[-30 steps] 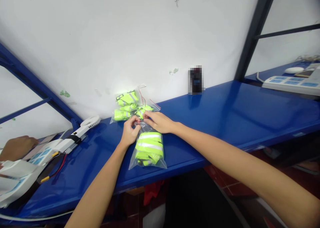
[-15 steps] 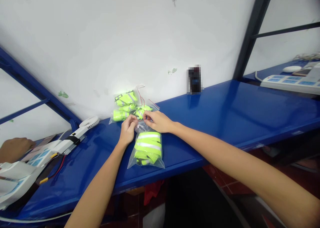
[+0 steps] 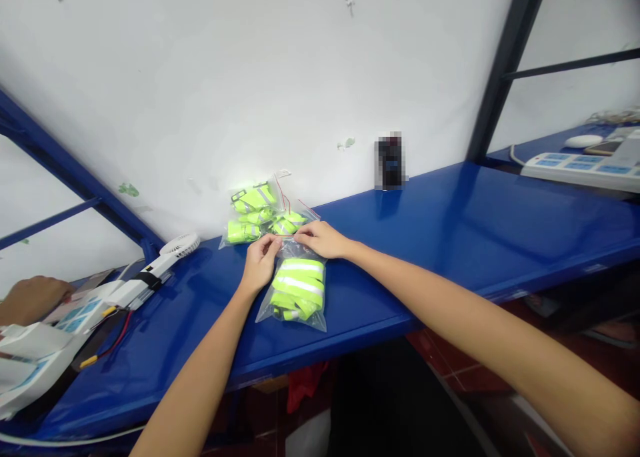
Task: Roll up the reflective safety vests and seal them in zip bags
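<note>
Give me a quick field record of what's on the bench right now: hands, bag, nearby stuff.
left hand: left hand pinches the top edge of the clear bag
right hand: right hand grips the same top edge, at its other end
bag contents: folded neon yellow bands with silver stripes
bag position: flat on the blue shelf, near its front edge
behind the hands: pile of filled bags against the white wall
far left: white handheld fan; another person's hand
far right: power strip
</note>
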The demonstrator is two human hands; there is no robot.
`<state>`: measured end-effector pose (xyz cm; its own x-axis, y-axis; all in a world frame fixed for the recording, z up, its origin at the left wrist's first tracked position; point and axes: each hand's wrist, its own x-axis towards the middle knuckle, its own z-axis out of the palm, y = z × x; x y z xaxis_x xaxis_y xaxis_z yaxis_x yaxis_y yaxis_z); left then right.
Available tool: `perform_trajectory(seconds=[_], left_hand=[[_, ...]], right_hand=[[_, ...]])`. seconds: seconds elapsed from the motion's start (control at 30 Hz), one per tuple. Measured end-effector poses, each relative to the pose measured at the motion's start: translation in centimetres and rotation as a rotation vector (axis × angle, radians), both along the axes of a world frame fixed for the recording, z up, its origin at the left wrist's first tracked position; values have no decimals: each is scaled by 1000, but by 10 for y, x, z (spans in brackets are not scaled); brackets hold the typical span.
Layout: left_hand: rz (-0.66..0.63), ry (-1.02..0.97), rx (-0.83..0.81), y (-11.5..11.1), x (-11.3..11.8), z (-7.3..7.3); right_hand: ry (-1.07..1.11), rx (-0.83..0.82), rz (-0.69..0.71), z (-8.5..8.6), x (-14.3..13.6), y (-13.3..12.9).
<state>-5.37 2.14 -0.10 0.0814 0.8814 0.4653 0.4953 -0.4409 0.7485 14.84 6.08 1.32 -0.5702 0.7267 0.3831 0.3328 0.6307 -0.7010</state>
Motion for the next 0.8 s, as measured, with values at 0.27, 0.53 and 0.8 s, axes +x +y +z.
perform_trajectory(seconds=[0.27,0.53,0.8], left_hand=[[4,27,-3,1,-1,2],[-23,-35,-22,0,0,2],[-45,-94,-66,4,0,-1]], right_hand=[[95,-86,8,3,0,0],[97,-32,-10,1,-2,-1],[82,10,-29,-2,-3,1]])
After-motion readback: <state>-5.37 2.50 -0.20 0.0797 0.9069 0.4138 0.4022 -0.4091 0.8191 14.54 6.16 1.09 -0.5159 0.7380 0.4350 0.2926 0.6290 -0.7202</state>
